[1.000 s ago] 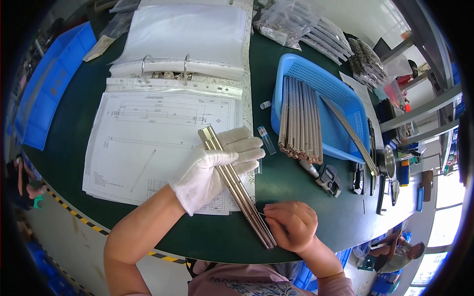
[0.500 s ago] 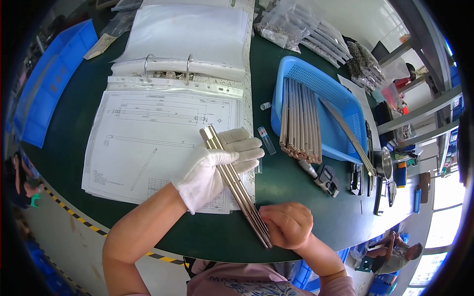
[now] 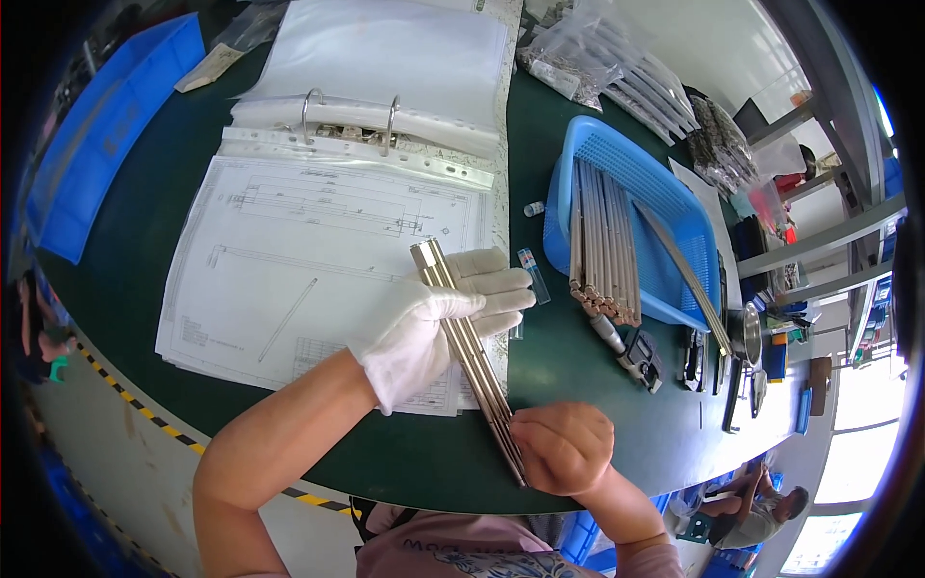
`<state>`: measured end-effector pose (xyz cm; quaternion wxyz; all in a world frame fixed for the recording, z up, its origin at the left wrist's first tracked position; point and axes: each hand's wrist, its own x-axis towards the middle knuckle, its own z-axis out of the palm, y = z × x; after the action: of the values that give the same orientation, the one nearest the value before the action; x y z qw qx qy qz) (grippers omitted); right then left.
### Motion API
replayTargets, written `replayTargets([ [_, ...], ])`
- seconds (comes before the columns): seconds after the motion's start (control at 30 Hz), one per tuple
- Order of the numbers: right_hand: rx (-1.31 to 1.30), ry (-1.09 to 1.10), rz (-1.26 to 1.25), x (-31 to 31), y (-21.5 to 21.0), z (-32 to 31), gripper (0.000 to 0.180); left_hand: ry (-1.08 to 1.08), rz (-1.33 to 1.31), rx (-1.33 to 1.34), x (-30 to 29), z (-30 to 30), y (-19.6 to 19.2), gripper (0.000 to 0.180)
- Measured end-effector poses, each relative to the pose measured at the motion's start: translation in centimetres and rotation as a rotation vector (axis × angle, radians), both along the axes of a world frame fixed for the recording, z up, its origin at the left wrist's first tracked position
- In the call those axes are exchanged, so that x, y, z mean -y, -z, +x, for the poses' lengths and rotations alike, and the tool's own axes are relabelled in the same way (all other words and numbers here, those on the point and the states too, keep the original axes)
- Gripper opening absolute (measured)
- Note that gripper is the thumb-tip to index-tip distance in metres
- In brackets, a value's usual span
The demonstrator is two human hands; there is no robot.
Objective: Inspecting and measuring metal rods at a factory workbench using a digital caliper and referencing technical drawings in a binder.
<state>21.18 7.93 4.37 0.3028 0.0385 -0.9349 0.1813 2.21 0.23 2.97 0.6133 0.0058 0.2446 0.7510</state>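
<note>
A bundle of shiny metal rods (image 3: 469, 352) lies slantwise across my left hand (image 3: 424, 328), which wears a white glove. Its thumb clamps the rods against the palm while the other fingers stretch out to the right. My right hand (image 3: 566, 445) is bare and curled closed at the lower part of the bundle, its fingertips pressed to the rods' right side; the exact grip is partly hidden. Under the left hand are sheets with technical drawings (image 3: 251, 279), part of an open ring binder (image 3: 356, 130).
A blue perforated basket (image 3: 665, 183) at the right holds more metal rods (image 3: 602, 241). In front of it lies a digital micrometer (image 3: 636, 356). A small clear tube (image 3: 533, 276) is beside the left fingertips. Bagged parts (image 3: 626, 77) lie behind; a blue bin (image 3: 106, 125) stands far left.
The view has shifted slightly, so the binder and basket appear a little further right. My right hand has curled further beside the rods' lower part. The left hand keeps its hold.
</note>
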Motion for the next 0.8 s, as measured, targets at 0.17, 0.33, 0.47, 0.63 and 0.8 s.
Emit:
replayTargets([
  [0.17,-0.023,0.007,0.077,0.13,-0.13,-0.22,0.018,-0.004,-0.025,-0.034,-0.05,0.06,-0.27,0.038],
  [0.33,0.005,-0.007,0.122,0.12,-0.20,-0.01,0.017,0.006,0.020,-0.004,-0.07,-0.04,0.21,0.038],
  [0.47,0.042,0.036,-0.137,-0.45,0.39,0.36,0.015,0.011,0.017,-0.004,0.00,0.09,0.31,0.038],
  [0.63,0.035,-0.013,-0.159,0.00,0.08,0.24,0.009,0.018,0.036,-0.035,0.01,0.28,-0.12,0.037],
  [0.8,0.069,-0.013,-0.108,-0.04,0.04,-0.05,0.010,0.034,0.037,-0.044,-0.03,0.17,-0.03,0.037],
])
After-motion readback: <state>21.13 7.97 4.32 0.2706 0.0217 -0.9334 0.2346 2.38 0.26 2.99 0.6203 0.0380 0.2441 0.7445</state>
